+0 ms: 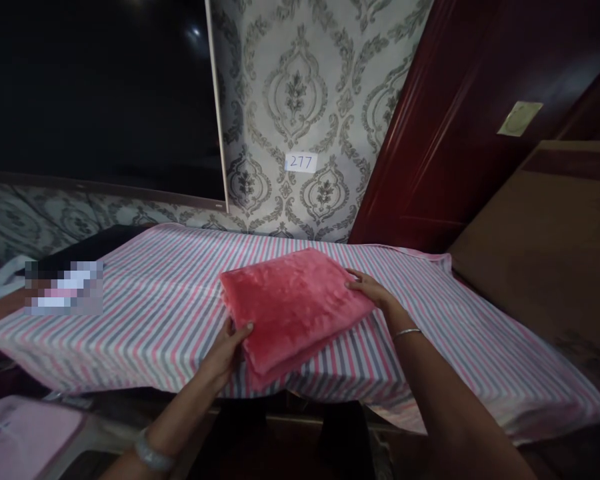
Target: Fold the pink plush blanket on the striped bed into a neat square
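Note:
A folded plush cloth (295, 300), pinkish red and roughly rectangular, is held at a slant over the front part of a table spread with a striped cloth (155, 293). Its lower left corner is gripped by my left hand (227, 350), thumb on top and the other fingers mostly hidden beneath. On the opposite side, my right hand (373, 290) clasps the right edge, fingertips lying over the top. Some folded layers show along the left and front edges. Whether the underside touches the table, I cannot tell.
Behind the table hangs a large dark television (95, 93). A paper label reading 277 (301, 162) is stuck on the patterned wall. To the right are a dark red door (445, 133) and a big cardboard box (545, 247). A pink-topped item (35, 433) stands at lower left.

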`<state>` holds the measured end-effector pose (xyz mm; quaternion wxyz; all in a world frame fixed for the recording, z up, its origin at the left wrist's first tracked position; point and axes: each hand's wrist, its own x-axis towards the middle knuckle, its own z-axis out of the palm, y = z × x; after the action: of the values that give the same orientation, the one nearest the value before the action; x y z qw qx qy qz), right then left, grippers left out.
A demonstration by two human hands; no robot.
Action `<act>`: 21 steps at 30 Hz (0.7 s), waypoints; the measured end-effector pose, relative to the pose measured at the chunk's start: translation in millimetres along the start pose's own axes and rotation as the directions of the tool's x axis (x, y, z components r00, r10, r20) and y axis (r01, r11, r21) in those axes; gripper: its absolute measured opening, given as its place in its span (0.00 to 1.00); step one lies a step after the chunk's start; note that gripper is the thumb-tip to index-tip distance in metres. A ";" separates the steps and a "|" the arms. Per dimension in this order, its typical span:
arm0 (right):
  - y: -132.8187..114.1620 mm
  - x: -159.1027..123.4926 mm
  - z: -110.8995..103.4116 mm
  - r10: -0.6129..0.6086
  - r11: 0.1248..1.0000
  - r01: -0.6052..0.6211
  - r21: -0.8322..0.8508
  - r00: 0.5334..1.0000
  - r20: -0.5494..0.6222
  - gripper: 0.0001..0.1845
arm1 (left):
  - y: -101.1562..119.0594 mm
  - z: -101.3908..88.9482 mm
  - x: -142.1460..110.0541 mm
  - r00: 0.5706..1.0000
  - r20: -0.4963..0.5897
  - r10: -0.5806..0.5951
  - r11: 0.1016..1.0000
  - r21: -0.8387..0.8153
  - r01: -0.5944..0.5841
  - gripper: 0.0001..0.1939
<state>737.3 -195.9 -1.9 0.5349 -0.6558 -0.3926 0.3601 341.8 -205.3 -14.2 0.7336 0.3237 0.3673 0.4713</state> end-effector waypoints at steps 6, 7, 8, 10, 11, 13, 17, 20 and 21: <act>20.1 -41.1 -10.7 -0.078 0.991 0.115 0.062 0.899 -0.430 0.28 | 8.1 5.4 0.9 0.999 0.033 0.038 0.999 -0.039 -0.036 0.48; 25.5 -56.1 -11.4 -0.074 0.988 0.130 0.081 0.867 -0.492 0.27 | 8.9 7.3 1.1 0.999 0.031 0.038 0.999 -0.040 -0.037 0.47; 31.9 -73.5 -9.8 -0.057 0.985 0.133 0.108 0.849 -0.525 0.27 | 9.7 9.6 1.2 0.999 0.026 0.039 0.999 -0.039 -0.038 0.46; 45.5 -112.9 1.7 0.009 0.976 0.096 0.194 0.877 -0.480 0.27 | 11.8 15.7 0.7 0.999 0.013 0.048 0.998 -0.039 -0.047 0.44; 51.6 -132.8 11.4 0.059 0.969 0.042 0.244 0.916 -0.396 0.28 | 13.2 19.4 -0.2 0.999 0.005 0.052 0.998 -0.039 -0.051 0.43; 59.3 -167.3 35.7 0.201 0.917 -0.151 0.369 0.974 -0.102 0.32 | 16.6 27.2 -3.6 0.999 -0.006 0.052 0.998 -0.040 -0.052 0.40; 53.2 -194.8 78.0 0.281 0.753 -0.412 0.512 0.906 0.315 0.43 | 18.7 39.0 -17.3 0.998 -0.002 0.064 0.998 -0.029 -0.064 0.39; 40.8 -185.7 93.8 0.233 0.688 -0.361 0.630 0.931 0.279 0.42 | 8.9 40.3 -32.4 0.997 -0.002 0.072 0.997 -0.015 -0.072 0.42; 37.7 -181.2 97.7 0.225 0.667 -0.324 0.671 0.946 0.233 0.40 | 3.5 38.9 -37.4 0.998 -0.004 0.061 0.998 -0.007 -0.061 0.43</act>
<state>576.6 -322.5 -46.0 0.6557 -0.4303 -0.1570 0.6002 362.3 -243.9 17.7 0.7195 0.3314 0.3569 0.4951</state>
